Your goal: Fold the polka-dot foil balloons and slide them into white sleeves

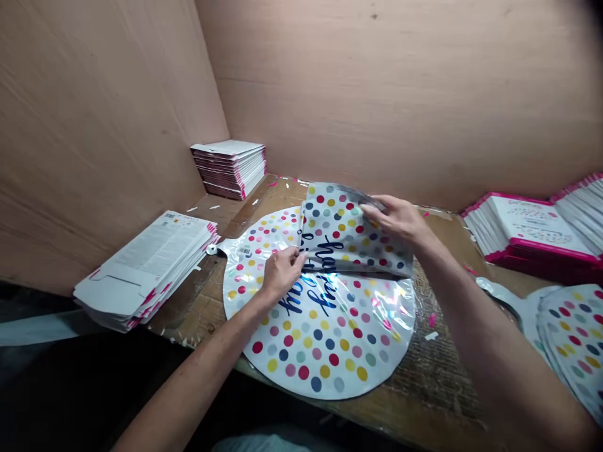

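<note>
A round flat foil balloon (pixel 325 358) with coloured dots and dark "happy" lettering lies in front of me, perhaps on top of others. Its short tail points left. Another dotted balloon (pixel 358 232) is partly folded over on top of it, its far edge lifted. My right hand (pixel 393 216) grips that raised edge between thumb and fingers. Near the middle, my left hand (pixel 285 270) has its fingers pinched together at the crease of the folded balloon. Part of the lettering is hidden by the fold and my left hand.
Left of the balloons lie a stack of white printed envelopes (pixel 151 263) and, further back, a second stack (pixel 230 163). Pink-edged packets (pixel 532 226) and more dotted balloons (pixel 575 333) are at the right. Wooden panels (pixel 400 94) enclose the cardboard-covered table (pixel 452 370), littered with scraps.
</note>
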Motion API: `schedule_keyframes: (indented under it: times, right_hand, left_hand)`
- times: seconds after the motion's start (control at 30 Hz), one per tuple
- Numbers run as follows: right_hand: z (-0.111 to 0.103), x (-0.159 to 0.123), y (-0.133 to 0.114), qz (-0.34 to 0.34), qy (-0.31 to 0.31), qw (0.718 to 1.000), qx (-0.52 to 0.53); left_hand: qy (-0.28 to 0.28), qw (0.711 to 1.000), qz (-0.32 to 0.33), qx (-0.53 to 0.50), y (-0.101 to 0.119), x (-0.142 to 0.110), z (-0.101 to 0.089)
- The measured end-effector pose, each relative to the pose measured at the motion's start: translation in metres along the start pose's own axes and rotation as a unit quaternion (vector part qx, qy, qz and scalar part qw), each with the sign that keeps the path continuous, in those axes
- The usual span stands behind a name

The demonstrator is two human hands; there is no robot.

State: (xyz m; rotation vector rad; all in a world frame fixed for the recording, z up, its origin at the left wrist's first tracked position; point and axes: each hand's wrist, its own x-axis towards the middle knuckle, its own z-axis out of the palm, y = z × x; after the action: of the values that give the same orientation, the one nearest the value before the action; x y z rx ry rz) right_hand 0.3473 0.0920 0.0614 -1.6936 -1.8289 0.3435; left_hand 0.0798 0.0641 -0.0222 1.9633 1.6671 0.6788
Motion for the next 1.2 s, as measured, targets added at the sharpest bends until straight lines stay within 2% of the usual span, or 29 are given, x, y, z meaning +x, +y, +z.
schedule_keyframes:
  times: [0.07,0.1,0.2,0.3,0.4,0.47,0.53,0.6,0.67,0.73,0.8,0.87,0.93,1.03,1.13,1.2]
  right_hand:
    - [0.010,-0.029,0.036,0.081,0.097,0.990,0.062]
    - [0.016,-0.046,0.054,0.114,0.116,0.981,0.102]
    - [0.033,-0.082,0.095,0.159,0.122,0.973,0.118]
    - [0.045,-0.080,0.109,0.163,0.139,0.975,0.060]
    - [0.050,-0.054,0.106,0.174,0.117,0.976,-0.052]
    - [0.051,-0.039,0.099,0.197,0.092,0.965,-0.148]
    - [0.053,-0.033,0.092,0.223,0.065,0.949,-0.212]
    - [0.054,-0.039,0.084,0.222,0.065,0.942,-0.241]
    - [0.052,-0.054,0.076,0.152,0.100,0.949,-0.257]
    - [0.048,-0.069,0.069,0.004,0.098,0.960,-0.263]
    - [0.045,-0.077,0.063,-0.155,0.008,0.952,-0.263]
    - [0.045,-0.074,0.058,-0.231,-0.098,0.928,-0.276]
    - [0.049,-0.062,0.054,-0.224,-0.150,0.911,-0.313]
    - [0.056,-0.051,0.044,-0.176,-0.167,0.895,-0.373]
    - [0.056,-0.065,0.029,-0.122,-0.172,0.887,-0.411]
    - [0.049,-0.086,0.019,-0.055,-0.183,0.886,-0.422]
  left_hand:
    - [0.014,0.998,-0.053,-0.038,0.006,0.009,0.005]
    - [0.018,0.996,-0.069,-0.056,0.007,0.013,0.007]
    - [0.041,0.992,-0.093,-0.076,0.006,0.018,0.013]
    - [0.071,0.993,-0.086,-0.048,0.001,0.019,0.019]
    - [0.095,0.994,-0.055,-0.020,-0.002,0.018,0.024]
    - [0.106,0.994,-0.031,-0.003,-0.001,0.017,0.023]
    - [0.126,0.992,0.000,0.026,0.002,0.015,0.021]
    - [0.134,0.986,0.065,0.070,0.005,0.014,0.020]
    - [0.093,0.979,0.139,0.117,0.004,0.014,0.021]
    - [0.028,0.971,0.177,0.157,-0.002,0.015,0.026]
    - [-0.007,0.968,0.176,0.181,-0.008,0.015,0.031]
    - [-0.012,0.967,0.173,0.188,-0.013,0.015,0.035]
    - [-0.019,0.970,0.162,0.180,-0.014,0.015,0.035]
    - [-0.033,0.979,0.132,0.149,-0.014,0.016,0.032]
    - [-0.038,0.983,0.122,0.130,-0.014,0.021,0.030]
    - [-0.046,0.983,0.125,0.126,-0.015,0.026,0.029]
